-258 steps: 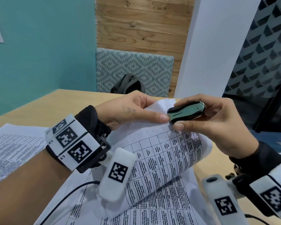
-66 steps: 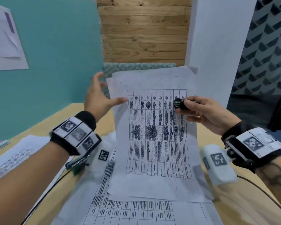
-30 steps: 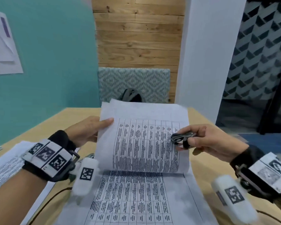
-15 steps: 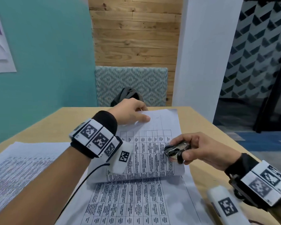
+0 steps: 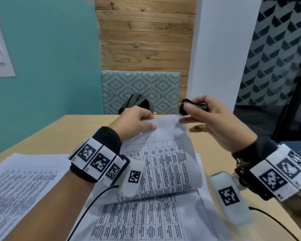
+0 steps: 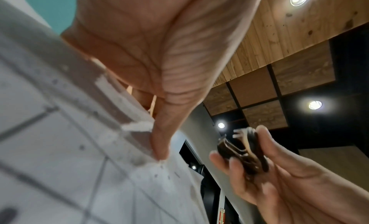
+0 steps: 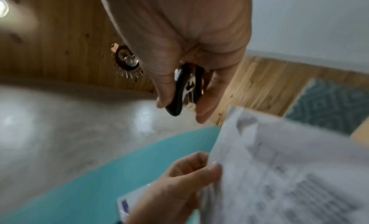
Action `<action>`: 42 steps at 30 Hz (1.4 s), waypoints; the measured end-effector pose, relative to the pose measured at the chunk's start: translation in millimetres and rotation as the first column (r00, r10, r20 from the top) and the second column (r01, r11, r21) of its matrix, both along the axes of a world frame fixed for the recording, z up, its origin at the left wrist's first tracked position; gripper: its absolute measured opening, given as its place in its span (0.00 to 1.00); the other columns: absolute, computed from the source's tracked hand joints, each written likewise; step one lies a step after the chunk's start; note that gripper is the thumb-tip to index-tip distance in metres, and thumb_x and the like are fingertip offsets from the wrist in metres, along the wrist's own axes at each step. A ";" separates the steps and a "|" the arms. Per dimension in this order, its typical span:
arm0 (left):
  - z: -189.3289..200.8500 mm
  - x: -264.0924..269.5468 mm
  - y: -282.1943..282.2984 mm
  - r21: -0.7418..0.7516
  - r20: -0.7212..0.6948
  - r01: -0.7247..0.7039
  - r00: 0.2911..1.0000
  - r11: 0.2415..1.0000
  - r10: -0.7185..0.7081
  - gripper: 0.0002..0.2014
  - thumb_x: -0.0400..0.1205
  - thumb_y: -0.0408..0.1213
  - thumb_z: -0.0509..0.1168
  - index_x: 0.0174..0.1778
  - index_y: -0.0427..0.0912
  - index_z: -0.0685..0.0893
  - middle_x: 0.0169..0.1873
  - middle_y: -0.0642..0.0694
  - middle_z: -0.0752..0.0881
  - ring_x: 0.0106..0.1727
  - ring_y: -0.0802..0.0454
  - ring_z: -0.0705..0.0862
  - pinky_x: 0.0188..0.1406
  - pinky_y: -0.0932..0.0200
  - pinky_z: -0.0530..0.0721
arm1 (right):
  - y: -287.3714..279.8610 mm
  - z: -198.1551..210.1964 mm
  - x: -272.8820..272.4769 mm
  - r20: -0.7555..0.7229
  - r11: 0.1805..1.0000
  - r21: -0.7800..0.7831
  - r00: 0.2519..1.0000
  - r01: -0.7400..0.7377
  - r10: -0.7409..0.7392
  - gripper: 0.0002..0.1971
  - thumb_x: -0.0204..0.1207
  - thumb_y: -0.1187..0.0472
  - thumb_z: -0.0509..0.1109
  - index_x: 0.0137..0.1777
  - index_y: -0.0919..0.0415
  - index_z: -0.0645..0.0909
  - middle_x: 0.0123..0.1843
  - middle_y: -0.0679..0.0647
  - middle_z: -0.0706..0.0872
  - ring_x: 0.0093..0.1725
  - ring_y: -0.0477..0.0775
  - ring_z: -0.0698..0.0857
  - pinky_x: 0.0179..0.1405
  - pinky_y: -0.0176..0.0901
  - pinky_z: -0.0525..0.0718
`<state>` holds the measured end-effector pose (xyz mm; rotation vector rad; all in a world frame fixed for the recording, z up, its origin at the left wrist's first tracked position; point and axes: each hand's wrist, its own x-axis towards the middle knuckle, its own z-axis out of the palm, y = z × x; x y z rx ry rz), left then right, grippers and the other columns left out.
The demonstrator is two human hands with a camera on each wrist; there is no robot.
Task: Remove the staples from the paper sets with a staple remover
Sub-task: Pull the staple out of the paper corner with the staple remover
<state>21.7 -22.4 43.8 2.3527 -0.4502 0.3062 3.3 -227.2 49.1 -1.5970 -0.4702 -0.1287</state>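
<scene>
While left hand (image 5: 135,121) pinches the top corner of the curled paper set (image 5: 165,164) at worktop (image 5: 56,134) centre, right hand (image 5: 214,124) grips the remover (image 5: 194,108) at 1 o'clock, just off the corner; no staple visible, so likely mid-task, with another stack (image 5: 23,185) at 9 o'clock.

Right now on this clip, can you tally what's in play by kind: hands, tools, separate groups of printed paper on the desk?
Hands: 2, left hand pinching the curled paper set, right hand with its grip on the tool
Staple removers: 1, staple remover
Paper groups: 3, the curled set, flat sheets beneath it, text pages at left
Total: 6
</scene>
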 end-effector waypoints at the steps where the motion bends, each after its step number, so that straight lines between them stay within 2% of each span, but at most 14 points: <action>1: 0.6 -0.8 0.4 0.003 -0.013 0.015 1.000 1.000 -0.015 0.06 0.79 0.39 0.68 0.40 0.41 0.85 0.36 0.48 0.85 0.36 0.57 0.78 0.37 0.63 0.75 | 4.8 2.6 0.6 -0.067 0.992 0.114 0.996 -0.047 0.055 0.23 0.62 0.51 0.71 0.54 0.62 0.76 0.47 0.55 0.88 0.37 0.44 0.89 0.27 0.31 0.83; 4: 2.5 -2.1 2.1 0.012 -0.061 0.050 0.997 0.999 -0.050 0.08 0.80 0.39 0.67 0.35 0.46 0.83 0.30 0.53 0.80 0.31 0.60 0.75 0.33 0.66 0.71 | 14.5 3.3 1.1 -0.285 0.867 0.491 0.923 -0.090 0.258 0.19 0.61 0.53 0.72 0.49 0.63 0.79 0.46 0.63 0.85 0.29 0.46 0.88 0.26 0.30 0.85; 6: 3.4 -3.1 3.0 0.028 -0.090 0.075 0.993 0.997 -0.073 0.10 0.80 0.40 0.66 0.33 0.48 0.82 0.27 0.54 0.78 0.27 0.63 0.72 0.32 0.66 0.69 | 16.0 0.6 0.1 -0.320 0.841 0.536 0.902 -0.080 0.289 0.17 0.60 0.54 0.73 0.45 0.62 0.79 0.43 0.63 0.83 0.25 0.46 0.85 0.27 0.31 0.85; 8: 4.3 -4.7 3.8 0.027 -0.124 0.107 0.987 0.994 -0.103 0.10 0.81 0.40 0.66 0.32 0.47 0.82 0.27 0.53 0.77 0.28 0.61 0.72 0.35 0.65 0.69 | 14.0 -3.9 0.1 -0.240 0.927 0.366 0.954 -0.084 0.182 0.15 0.59 0.54 0.75 0.43 0.62 0.80 0.39 0.60 0.84 0.26 0.44 0.84 0.29 0.30 0.85; 10: 6.3 -7.8 4.1 0.002 -0.150 0.145 0.978 0.989 -0.143 0.10 0.81 0.40 0.66 0.34 0.43 0.83 0.29 0.51 0.77 0.31 0.57 0.72 0.38 0.62 0.69 | 13.0 -10.1 -2.3 -0.005 0.996 0.070 0.998 -0.062 0.062 0.15 0.60 0.56 0.81 0.41 0.62 0.82 0.37 0.55 0.87 0.31 0.44 0.85 0.34 0.32 0.85; 11: 7.7 -9.4 4.2 -0.010 -0.157 0.160 0.975 0.987 -0.159 0.10 0.80 0.40 0.66 0.35 0.40 0.84 0.30 0.50 0.77 0.33 0.56 0.73 0.40 0.61 0.70 | 12.6 -13.4 -4.0 0.132 0.998 -0.070 0.991 -0.003 0.012 0.17 0.57 0.56 0.82 0.42 0.62 0.83 0.37 0.53 0.89 0.34 0.45 0.86 0.37 0.34 0.85; 13: 10.5 -11.9 4.8 -0.027 -0.161 0.173 0.971 0.985 -0.175 0.11 0.80 0.41 0.66 0.38 0.38 0.85 0.30 0.48 0.78 0.34 0.55 0.73 0.40 0.59 0.70 | 13.0 -20.3 -5.7 0.379 0.952 -0.270 0.925 0.143 -0.031 0.21 0.55 0.55 0.84 0.47 0.61 0.84 0.41 0.51 0.90 0.40 0.45 0.88 0.43 0.38 0.88; 15: 12.7 -13.6 5.5 -0.044 -0.156 0.170 0.972 0.985 -0.174 0.11 0.79 0.42 0.67 0.35 0.40 0.85 0.27 0.51 0.77 0.29 0.58 0.72 0.35 0.62 0.69 | 14.0 -26.1 -4.9 0.536 0.913 -0.342 0.844 0.222 -0.005 0.21 0.58 0.57 0.85 0.51 0.60 0.85 0.44 0.51 0.89 0.43 0.45 0.86 0.43 0.42 0.88; 17: 14.4 -13.7 6.4 -0.061 -0.161 0.173 0.970 0.983 -0.181 0.10 0.77 0.44 0.68 0.35 0.41 0.85 0.23 0.55 0.75 0.23 0.61 0.69 0.27 0.67 0.67 | 14.9 -28.6 -3.4 0.629 0.885 -0.372 0.777 0.280 0.019 0.23 0.59 0.54 0.81 0.54 0.60 0.85 0.46 0.51 0.87 0.47 0.45 0.85 0.42 0.39 0.87; 20: 15.6 -14.5 5.7 -0.062 -0.201 0.206 0.956 0.977 -0.215 0.10 0.79 0.43 0.66 0.34 0.43 0.84 0.17 0.58 0.71 0.18 0.63 0.63 0.17 0.72 0.61 | 17.0 -29.8 -2.3 0.685 0.870 -0.388 0.727 0.304 0.051 0.22 0.62 0.55 0.79 0.56 0.61 0.85 0.47 0.53 0.87 0.47 0.47 0.84 0.41 0.39 0.87; 29: 17.8 -19.1 3.5 -0.092 -0.241 0.222 0.941 0.971 -0.238 0.13 0.81 0.39 0.63 0.30 0.45 0.81 0.14 0.59 0.68 0.16 0.63 0.61 0.16 0.74 0.59 | 15.8 -27.5 -4.3 0.714 0.850 -0.408 0.696 0.333 0.070 0.21 0.65 0.55 0.77 0.57 0.62 0.84 0.46 0.54 0.86 0.46 0.47 0.83 0.38 0.40 0.87; 33: 17.1 -20.0 1.1 -0.124 -0.244 0.234 0.935 0.964 -0.258 0.13 0.81 0.37 0.63 0.30 0.44 0.82 0.15 0.58 0.69 0.17 0.63 0.62 0.16 0.74 0.60 | 15.1 -27.4 -4.9 0.747 0.820 -0.434 0.658 0.373 0.096 0.21 0.65 0.55 0.77 0.57 0.62 0.84 0.45 0.54 0.87 0.44 0.47 0.82 0.40 0.40 0.86; 38: 15.9 -19.4 0.2 -0.165 -0.237 0.223 0.936 0.961 -0.258 0.11 0.80 0.36 0.64 0.32 0.42 0.84 0.19 0.56 0.72 0.21 0.62 0.63 0.20 0.72 0.62 | 14.9 -26.9 -4.6 0.774 0.805 -0.438 0.624 0.400 0.112 0.21 0.65 0.55 0.75 0.57 0.64 0.84 0.45 0.58 0.87 0.43 0.59 0.86 0.40 0.56 0.88; 42: 13.7 -17.8 -1.3 -0.197 -0.243 0.230 0.930 0.953 -0.275 0.10 0.80 0.34 0.64 0.33 0.40 0.83 0.22 0.54 0.75 0.27 0.59 0.69 0.29 0.71 0.66 | 13.8 -29.3 -2.2 0.808 0.775 -0.445 0.575 0.449 0.131 0.20 0.65 0.55 0.76 0.55 0.65 0.85 0.42 0.58 0.87 0.38 0.61 0.86 0.35 0.59 0.87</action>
